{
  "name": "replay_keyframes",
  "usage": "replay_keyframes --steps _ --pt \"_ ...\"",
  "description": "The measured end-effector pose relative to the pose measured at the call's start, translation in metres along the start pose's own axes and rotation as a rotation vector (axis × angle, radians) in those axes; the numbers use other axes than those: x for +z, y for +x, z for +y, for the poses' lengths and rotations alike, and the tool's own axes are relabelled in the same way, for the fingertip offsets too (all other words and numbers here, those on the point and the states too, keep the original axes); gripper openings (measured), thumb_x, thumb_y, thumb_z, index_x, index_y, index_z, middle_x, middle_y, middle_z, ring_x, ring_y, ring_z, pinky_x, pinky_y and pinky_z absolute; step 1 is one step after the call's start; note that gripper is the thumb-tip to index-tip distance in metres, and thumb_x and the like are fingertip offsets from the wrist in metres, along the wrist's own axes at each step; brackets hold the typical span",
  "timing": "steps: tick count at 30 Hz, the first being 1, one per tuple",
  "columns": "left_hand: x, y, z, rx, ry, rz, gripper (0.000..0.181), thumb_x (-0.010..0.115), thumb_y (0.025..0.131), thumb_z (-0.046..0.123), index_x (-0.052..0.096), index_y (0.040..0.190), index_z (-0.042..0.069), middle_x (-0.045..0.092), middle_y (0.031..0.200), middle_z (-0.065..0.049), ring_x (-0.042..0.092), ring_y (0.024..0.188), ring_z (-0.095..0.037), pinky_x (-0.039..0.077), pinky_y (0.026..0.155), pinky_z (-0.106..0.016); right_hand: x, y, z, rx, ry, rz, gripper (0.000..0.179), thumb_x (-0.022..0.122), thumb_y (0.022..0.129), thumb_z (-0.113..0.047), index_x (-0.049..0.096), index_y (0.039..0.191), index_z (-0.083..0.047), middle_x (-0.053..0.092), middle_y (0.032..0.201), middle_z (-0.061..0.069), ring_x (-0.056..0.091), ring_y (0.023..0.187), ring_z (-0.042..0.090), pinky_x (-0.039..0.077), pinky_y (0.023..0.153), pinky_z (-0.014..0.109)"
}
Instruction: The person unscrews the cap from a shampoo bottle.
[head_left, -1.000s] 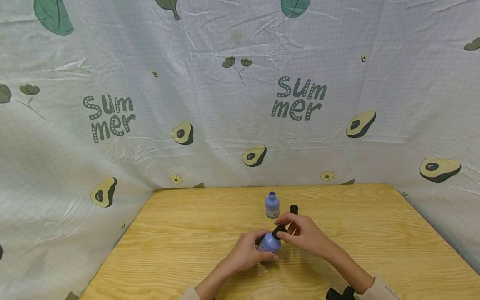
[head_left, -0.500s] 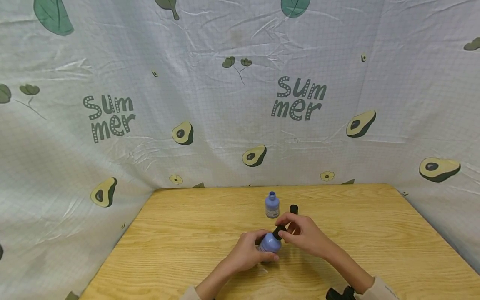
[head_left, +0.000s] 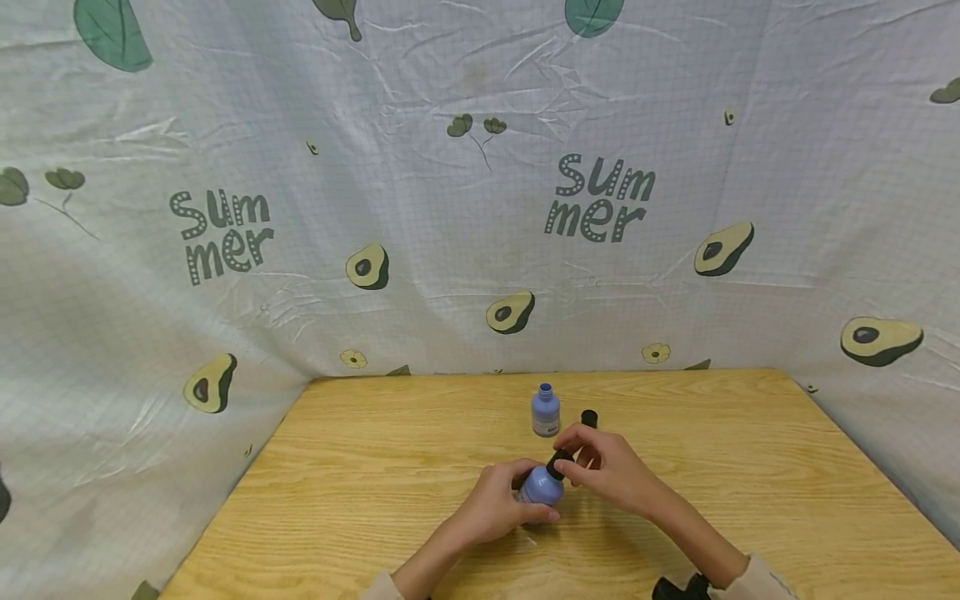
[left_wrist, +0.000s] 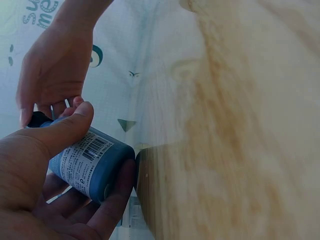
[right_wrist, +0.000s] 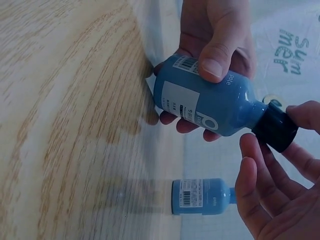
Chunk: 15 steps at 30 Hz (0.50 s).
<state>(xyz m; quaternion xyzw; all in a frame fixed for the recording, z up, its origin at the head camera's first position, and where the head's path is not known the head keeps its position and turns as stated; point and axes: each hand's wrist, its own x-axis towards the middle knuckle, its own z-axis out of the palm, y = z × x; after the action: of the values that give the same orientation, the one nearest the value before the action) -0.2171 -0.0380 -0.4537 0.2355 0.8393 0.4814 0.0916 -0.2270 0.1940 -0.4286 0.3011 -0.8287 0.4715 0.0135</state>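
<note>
My left hand (head_left: 491, 500) grips a blue-purple plastic bottle (right_wrist: 205, 97) around its labelled body, thumb on one side and fingers beneath. The bottle is tilted, its neck pointing up and to the right in the head view. A black cap (right_wrist: 275, 127) sits on its neck. Thumb and fingers of my right hand (head_left: 611, 471) pinch that cap. In the left wrist view the bottle's barcode label (left_wrist: 82, 160) faces the camera, while the cap is mostly covered by the hands.
Behind the hands, a second blue-purple bottle (head_left: 546, 412) stands upright and uncapped on the wooden table (head_left: 390, 433). Another black cap (head_left: 589, 418) shows just beyond the right hand. A black object (head_left: 678, 588) lies by the right sleeve. A printed cloth (head_left: 420, 208) hangs behind the table.
The head view shifts very slightly. Both hands keep nearly the same pose on the bottle and its cap.
</note>
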Motion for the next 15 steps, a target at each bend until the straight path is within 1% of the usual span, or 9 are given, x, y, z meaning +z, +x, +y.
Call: replay_keyframes --steps 6,9,15 --pt "-0.0002 0.0007 -0.0002 0.003 -0.002 0.0 0.048 0.088 0.084 0.029 0.071 0.127 0.017 0.074 0.112 0.006 0.066 0.095 -0.001 0.054 0.081 -0.023 -0.0011 0.0007 -0.0009 -0.025 -0.006 -0.005 0.021 0.07 0.1 -0.02 0.067 0.12 -0.014 0.069 0.114 0.013 0.062 0.074 0.006 0.053 0.062 0.027" --pt "0.0 0.0006 -0.0002 -0.002 -0.002 -0.001 0.048 0.088 0.084 0.03 0.071 0.127 0.017 0.074 0.111 0.006 0.066 0.095 -0.001 0.054 0.081 -0.023 -0.0008 0.0008 -0.0016 -0.02 -0.013 -0.001 0.023 0.07 0.1 -0.021 0.066 0.121 -0.013 0.069 0.111 0.013 0.063 0.074 0.006 0.054 0.063 0.027" --pt "-0.0003 0.0006 0.0 -0.004 -0.008 -0.006 0.048 0.088 0.084 0.029 0.07 0.127 0.017 0.074 0.111 0.006 0.065 0.095 0.0 0.054 0.08 -0.023 -0.0001 0.0002 -0.0022 0.018 -0.01 0.006 0.021 0.071 0.099 -0.025 0.067 0.116 -0.013 0.069 0.1 0.006 0.064 0.071 0.008 0.053 0.062 0.027"
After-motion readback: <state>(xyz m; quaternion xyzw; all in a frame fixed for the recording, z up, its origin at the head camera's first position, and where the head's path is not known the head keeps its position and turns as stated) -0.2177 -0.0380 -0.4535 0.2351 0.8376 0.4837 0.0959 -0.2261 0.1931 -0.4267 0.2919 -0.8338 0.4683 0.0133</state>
